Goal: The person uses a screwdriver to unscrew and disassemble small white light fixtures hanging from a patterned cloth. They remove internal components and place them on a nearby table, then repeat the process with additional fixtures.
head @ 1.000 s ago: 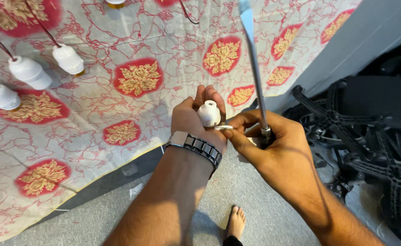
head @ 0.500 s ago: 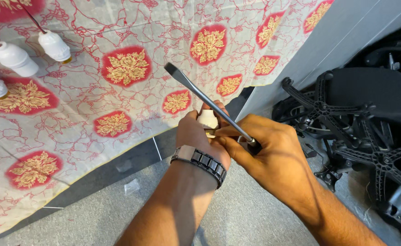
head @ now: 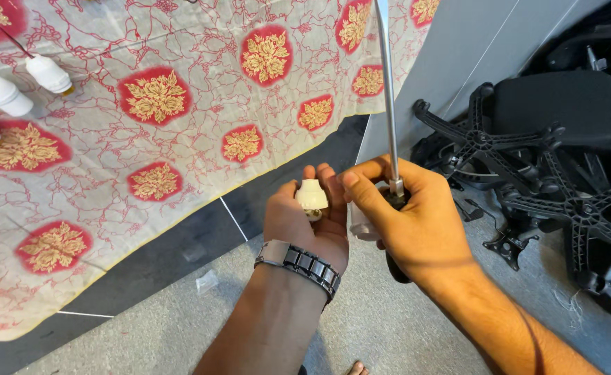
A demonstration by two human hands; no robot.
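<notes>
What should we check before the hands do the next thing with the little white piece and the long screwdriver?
1. White socket piece held firmly in left hand: ok, the fingers wrap round it.
2. Screwdriver held by right hand: ok, the hand is closed on the handle.
3. Screwdriver tip on the piece: not ok, the shaft points up and away.
4. Second white part behind the right thumb secure: cannot tell, mostly hidden.
5. Screw or hole on the piece visible: cannot tell, too small.
6. Other white holders on the patterned cloth out of the way: ok.
</notes>
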